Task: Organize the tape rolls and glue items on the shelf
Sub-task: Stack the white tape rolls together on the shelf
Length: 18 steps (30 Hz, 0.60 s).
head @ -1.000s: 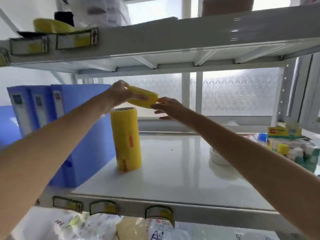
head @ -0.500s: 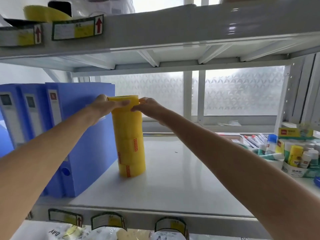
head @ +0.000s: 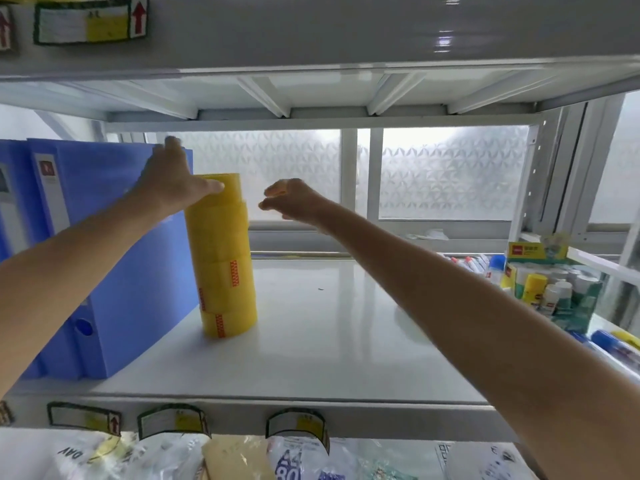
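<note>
Several blue binders (head: pixel 104 258) stand at the shelf's (head: pixel 311 341) left end. Just right of them rises a stack of yellow tape rolls (head: pixel 221 258), its top roll sitting slightly off-line. The left hand (head: pixel 169 183) rests its thumb against that roll, fingers spread; the right hand (head: pixel 294 202) hovers beside, loosely curled, empty. A careless nudge could topple the stack. Glue sticks (head: pixel 554 289) crowd the far right.

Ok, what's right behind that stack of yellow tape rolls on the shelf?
Behind the yellow tape stack is bare white shelf, then the frosted window. The blue binders stand on its left. The left hand covers the stack's upper left edge; whatever lies directly behind it is hidden.
</note>
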{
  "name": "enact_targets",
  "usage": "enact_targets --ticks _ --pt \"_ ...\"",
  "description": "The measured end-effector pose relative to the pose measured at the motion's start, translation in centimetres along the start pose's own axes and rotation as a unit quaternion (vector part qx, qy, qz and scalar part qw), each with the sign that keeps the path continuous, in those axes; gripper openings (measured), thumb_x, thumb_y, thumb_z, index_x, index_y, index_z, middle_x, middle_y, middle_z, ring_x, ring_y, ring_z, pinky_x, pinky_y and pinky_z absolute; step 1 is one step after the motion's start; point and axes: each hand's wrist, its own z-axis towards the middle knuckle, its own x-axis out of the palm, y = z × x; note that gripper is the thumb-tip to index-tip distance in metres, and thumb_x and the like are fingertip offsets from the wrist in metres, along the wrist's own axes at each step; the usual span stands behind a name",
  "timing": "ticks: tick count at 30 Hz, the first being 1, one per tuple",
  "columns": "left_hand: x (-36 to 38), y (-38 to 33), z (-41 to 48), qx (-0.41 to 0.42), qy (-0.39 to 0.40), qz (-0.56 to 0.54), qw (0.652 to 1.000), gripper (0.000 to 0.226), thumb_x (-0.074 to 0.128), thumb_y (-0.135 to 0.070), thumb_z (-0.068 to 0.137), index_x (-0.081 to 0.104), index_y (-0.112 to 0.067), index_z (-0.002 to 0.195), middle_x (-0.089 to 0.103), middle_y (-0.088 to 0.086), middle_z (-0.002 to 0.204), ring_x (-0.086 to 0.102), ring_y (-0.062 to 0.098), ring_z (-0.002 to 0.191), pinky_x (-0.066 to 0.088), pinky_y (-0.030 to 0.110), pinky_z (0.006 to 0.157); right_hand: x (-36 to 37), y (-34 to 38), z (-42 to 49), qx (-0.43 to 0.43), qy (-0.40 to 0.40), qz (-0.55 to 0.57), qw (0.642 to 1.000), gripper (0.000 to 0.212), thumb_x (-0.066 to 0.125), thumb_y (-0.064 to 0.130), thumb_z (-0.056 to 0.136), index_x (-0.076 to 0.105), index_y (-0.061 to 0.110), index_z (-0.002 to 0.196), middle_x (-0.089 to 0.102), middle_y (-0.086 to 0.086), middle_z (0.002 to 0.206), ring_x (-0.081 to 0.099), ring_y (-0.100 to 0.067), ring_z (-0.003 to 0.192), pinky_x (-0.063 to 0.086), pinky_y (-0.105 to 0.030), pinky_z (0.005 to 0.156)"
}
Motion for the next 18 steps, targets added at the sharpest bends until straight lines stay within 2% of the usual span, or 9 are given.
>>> enact_targets --ticks 2,4,7,10,11,14,16,18 --pt "0.3 -2.7 -1.1 0.076 -0.008 0.021 0.997 0.080 0.079 -0.031 0.077 0.038 -0.002 0.139 0.044 0.020 0.139 0.043 0.036 0.127 0.039 0.046 0.104 -3.1 -1.7 -1.4 0.000 -0.002 -0.058 0.998 0.031 0.064 0.014 0.088 0.066 -0.004 0.113 0.067 -0.019 0.117 0.061 -0.031 0.111 0.049 -0.034 0.095" --pt "2.0 -5.6 -2.5 0.130 0.037 0.052 0.989 0.069 0.079 -0.031 0.076 0.049 -0.005 0.132 0.054 0.016 0.132 0.051 0.034 0.120 0.043 0.043 0.100 -6.2 -4.2 -3.4 0.014 0.026 -0.173 0.984 0.031 0.062 0.017 0.090 0.068 -0.006 0.110 0.068 -0.020 0.112 0.062 -0.030 0.107 0.047 -0.030 0.089" --pt "6.8 -10.3 -5.6 0.144 0.185 0.104 0.966 0.073 0.079 -0.041 0.074 0.052 -0.005 0.131 0.058 0.013 0.131 0.054 0.030 0.119 0.046 0.036 0.098 -10.5 -9.6 -6.7 0.086 0.081 -0.349 0.930 0.034 0.069 0.027 0.085 0.069 -0.003 0.101 0.066 -0.015 0.094 0.060 -0.026 0.090 0.046 -0.032 0.075" --pt "12.7 -14.1 -9.1 0.117 0.348 0.099 0.925 0.081 0.077 -0.047 0.075 0.048 -0.002 0.135 0.052 0.014 0.138 0.051 0.029 0.123 0.040 0.026 0.086 -13.7 -14.5 -9.8 0.159 0.094 -0.419 0.889 0.023 0.077 0.035 0.073 0.064 0.017 0.077 0.061 -0.004 0.081 0.056 -0.023 0.079 0.047 -0.034 0.069" --pt "14.7 -15.1 -10.1 0.106 0.386 0.085 0.912 0.081 0.077 -0.048 0.075 0.048 -0.001 0.135 0.052 0.013 0.136 0.052 0.028 0.121 0.038 0.024 0.082 -14.4 -15.8 -10.6 0.174 0.095 -0.418 0.887 0.025 0.079 0.037 0.072 0.062 0.019 0.080 0.061 -0.003 0.084 0.056 -0.022 0.081 0.047 -0.034 0.072" --pt "20.2 -17.1 -12.7 0.081 0.433 0.020 0.898 0.078 0.081 -0.045 0.072 0.051 -0.003 0.130 0.056 0.008 0.123 0.054 0.023 0.105 0.038 0.023 0.078 -15.3 -18.9 -12.2 0.174 0.095 -0.368 0.908 0.053 0.081 0.037 0.070 0.061 0.012 0.112 0.064 -0.004 0.110 0.060 -0.023 0.101 0.050 -0.038 0.093" --pt "23.4 -17.5 -13.4 0.051 0.442 -0.054 0.894 0.073 0.087 -0.035 0.067 0.054 -0.009 0.126 0.052 0.003 0.115 0.055 0.021 0.105 0.043 0.022 0.079 -15.0 -20.6 -12.5 0.158 0.085 -0.355 0.917 0.054 0.080 0.037 0.069 0.060 0.015 0.115 0.063 -0.002 0.114 0.059 -0.022 0.104 0.048 -0.038 0.095" --pt "25.8 -17.4 -13.4 0.016 0.437 -0.131 0.890 0.085 0.094 -0.027 0.050 0.055 -0.011 0.124 0.054 0.005 0.119 0.058 0.022 0.110 0.050 0.026 0.089 -14.5 -21.9 -12.4 0.145 0.093 -0.350 0.920 0.050 0.080 0.033 0.071 0.062 0.014 0.113 0.064 -0.002 0.112 0.059 -0.021 0.102 0.048 -0.036 0.094"
